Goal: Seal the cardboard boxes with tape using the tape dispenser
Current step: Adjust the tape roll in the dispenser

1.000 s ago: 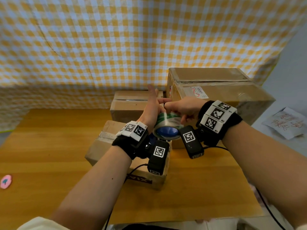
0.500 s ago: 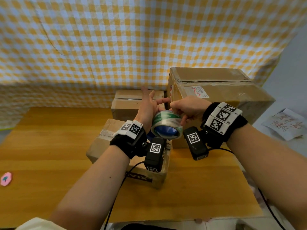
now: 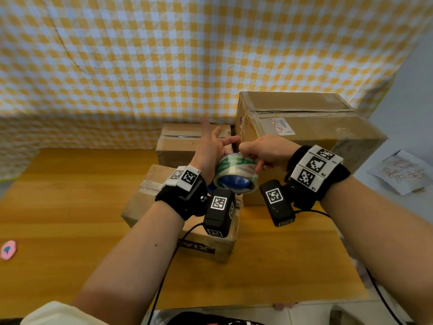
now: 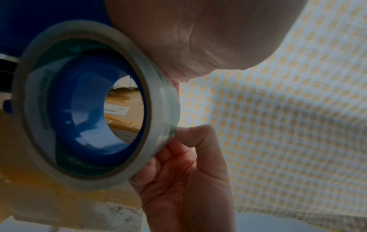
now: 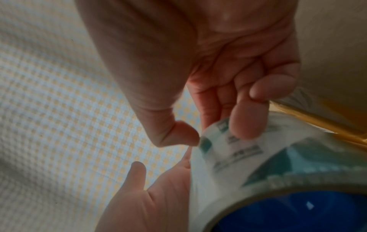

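Note:
A clear tape roll (image 3: 234, 168) with green print sits on a blue dispenser core (image 4: 83, 97), held in the air over the small front box (image 3: 140, 202). My left hand (image 3: 210, 148) has its fingers spread straight up, and its palm (image 4: 198, 39) lies against the roll's rim. My right hand (image 3: 264, 150) curls over the roll from the right. Its thumb (image 5: 178, 136) and fingers (image 5: 244, 122) pinch at the roll's outer layer (image 5: 228, 150). The rest of the dispenser is hidden.
A second small box (image 3: 182, 141) stands behind the hands, and a large box (image 3: 304, 137) with a shipping label stands to the right. The wooden table (image 3: 70, 207) carries a pink round thing (image 3: 8, 249) at the far left. A chequered cloth (image 3: 164, 55) hangs behind.
Both hands have lifted the roll slightly. My left fingers have spread further apart. My right fingers stay on the roll's outer face.

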